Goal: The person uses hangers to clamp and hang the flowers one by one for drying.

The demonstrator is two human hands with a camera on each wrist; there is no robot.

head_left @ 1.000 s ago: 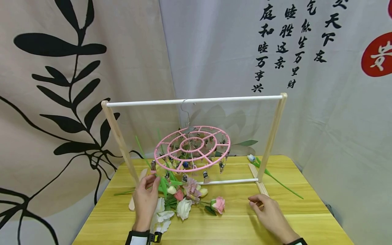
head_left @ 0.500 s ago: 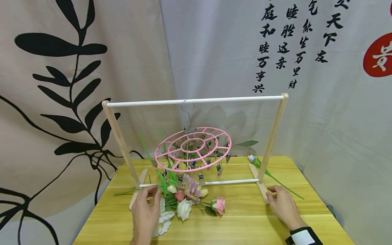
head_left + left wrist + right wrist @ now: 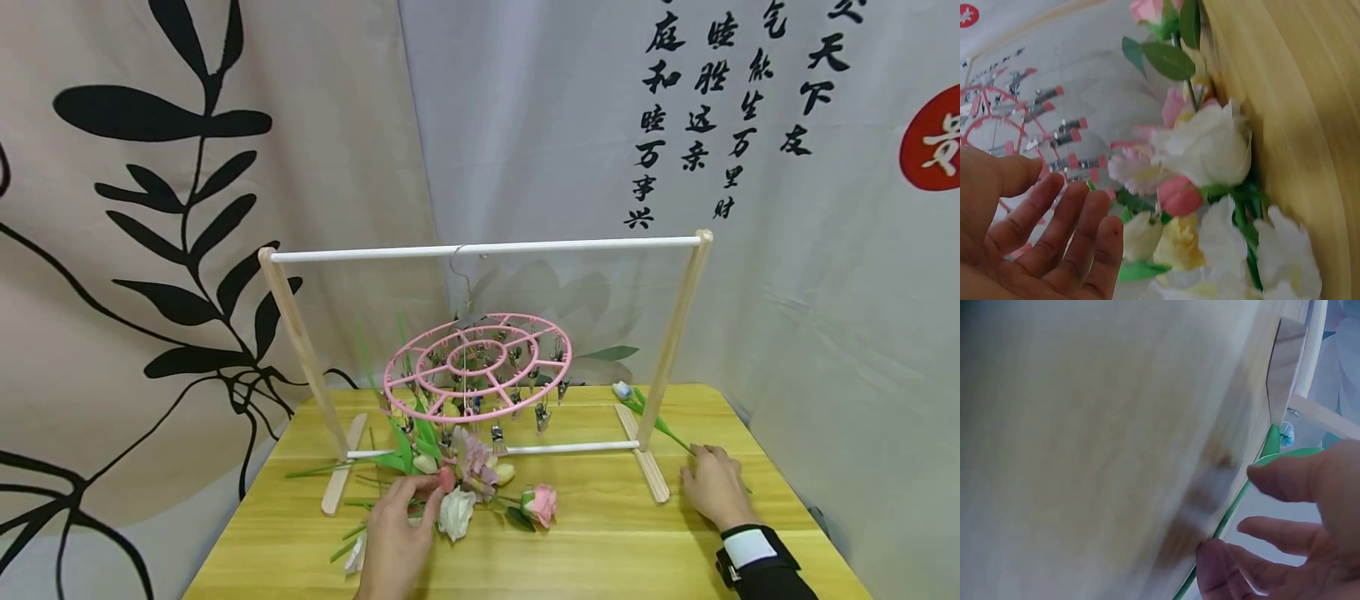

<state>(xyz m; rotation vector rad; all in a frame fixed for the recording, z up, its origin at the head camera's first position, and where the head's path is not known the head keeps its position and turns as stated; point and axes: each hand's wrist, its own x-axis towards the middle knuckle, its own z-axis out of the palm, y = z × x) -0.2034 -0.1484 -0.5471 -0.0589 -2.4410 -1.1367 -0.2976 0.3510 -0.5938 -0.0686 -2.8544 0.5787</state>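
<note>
My left hand (image 3: 401, 525), its fingers loosely bent and apart, hovers at a heap of artificial flowers. Near its fingertips lie a rose-red tulip (image 3: 446, 478) and a white rose (image 3: 455, 514); the left wrist view shows nothing held in the fingers. A pink rose (image 3: 542, 504) lies farther right. My right hand (image 3: 716, 486) is over the green stem of a blue-tipped tulip (image 3: 622, 389) on the table's right side. In the right wrist view, thumb and fingers stand apart, with a fingertip (image 3: 1213, 565) beside the stem; contact is unclear.
A wooden stand with a white top bar (image 3: 570, 247) spans the table (image 3: 600, 542). From it hangs a pink round clip hanger (image 3: 487, 416) with several metal clips. The stand's feet (image 3: 652, 475) rest between my hands. A printed curtain (image 3: 525, 125) is behind.
My left hand has come down from the hanger's left edge and moved right to the heaped flowers. My right hand has moved right, past the stand's foot, to the blue tulip's stem.
</note>
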